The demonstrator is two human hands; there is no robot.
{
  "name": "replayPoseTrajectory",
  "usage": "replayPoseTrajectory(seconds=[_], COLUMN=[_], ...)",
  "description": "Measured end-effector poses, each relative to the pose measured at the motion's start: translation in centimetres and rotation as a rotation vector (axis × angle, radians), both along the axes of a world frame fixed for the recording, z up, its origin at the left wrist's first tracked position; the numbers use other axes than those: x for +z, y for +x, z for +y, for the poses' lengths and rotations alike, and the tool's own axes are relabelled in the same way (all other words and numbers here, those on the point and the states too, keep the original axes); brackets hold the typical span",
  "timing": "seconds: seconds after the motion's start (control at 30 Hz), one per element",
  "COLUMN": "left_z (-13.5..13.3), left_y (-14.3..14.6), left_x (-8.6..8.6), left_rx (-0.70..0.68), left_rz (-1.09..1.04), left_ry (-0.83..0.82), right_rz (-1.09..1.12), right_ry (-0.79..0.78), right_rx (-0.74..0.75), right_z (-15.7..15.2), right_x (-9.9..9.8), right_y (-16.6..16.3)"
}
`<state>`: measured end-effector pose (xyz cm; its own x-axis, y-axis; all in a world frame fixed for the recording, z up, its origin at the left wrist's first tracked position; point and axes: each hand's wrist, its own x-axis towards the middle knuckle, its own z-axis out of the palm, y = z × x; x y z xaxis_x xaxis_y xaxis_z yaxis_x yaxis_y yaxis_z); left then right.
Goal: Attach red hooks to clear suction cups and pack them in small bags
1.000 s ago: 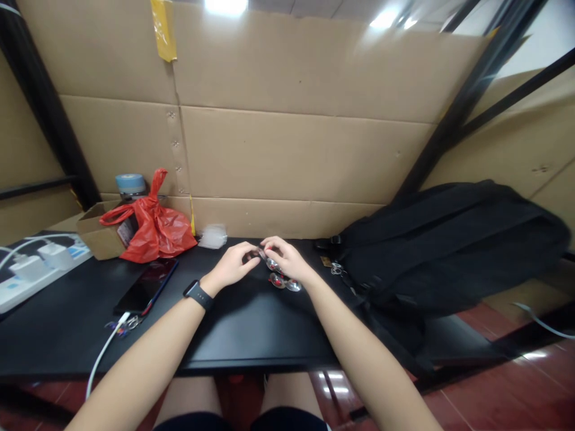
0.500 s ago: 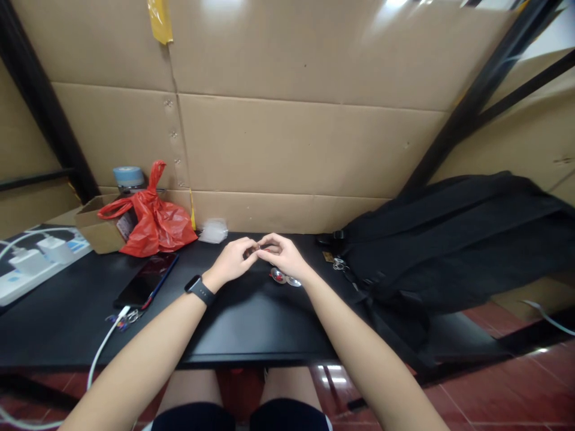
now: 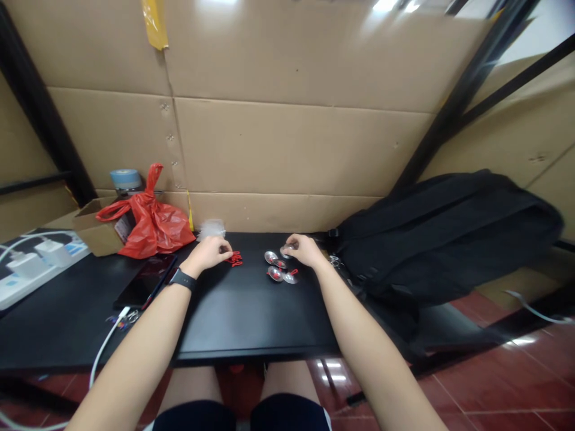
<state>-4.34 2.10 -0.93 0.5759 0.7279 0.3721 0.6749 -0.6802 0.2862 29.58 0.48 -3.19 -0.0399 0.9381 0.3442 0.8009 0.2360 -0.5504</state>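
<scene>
My left hand (image 3: 210,254), wearing a dark watch, is at the left of the work area with its thumb and fingers closed at a small heap of red cords (image 3: 236,258). It appears to pinch one of them. My right hand (image 3: 305,249) grips a small cymbal-like metal disc (image 3: 286,251) by its edge, fingers pointing left. Between the hands, several more shiny domed discs (image 3: 275,273) lie in a cluster, some with red cord loops (image 3: 293,272).
A black backpack (image 3: 449,233) fills the table's right side. At left are a red plastic bag (image 3: 157,227), a cardboard box (image 3: 96,230), a phone (image 3: 146,281) on a white cable and a power strip (image 3: 13,287). A clear plastic packet (image 3: 212,228) lies behind my left hand.
My hands were together at the middle, fingers meeting over a small thing. They have parted, left hand to the red cords, right hand to a disc, uncovering the disc cluster.
</scene>
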Motion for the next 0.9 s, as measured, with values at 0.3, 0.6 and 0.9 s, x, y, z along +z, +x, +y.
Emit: replayPoseTrajectory(seconds=[0.3, 0.6, 0.9], left_z=[0.4, 0.5, 0.1], left_y=[-0.2, -0.2, 0.1], left_x=[-0.8, -1.0, -0.5], left_rx=[0.051, 0.059, 0.073], left_rz=[-0.011, -0.072, -0.085], left_ry=[-0.063, -0.086, -0.095], right_rz=[-0.027, -0.182, -0.168], right_ry=[-0.074, -0.030, -0.055], right_rx=[0.090, 0.126, 0.119], right_z=[0.1, -0.2, 0.4], right_x=[-0.5, -0.1, -0.5], right_y=[-0.2, -0.9, 0.1])
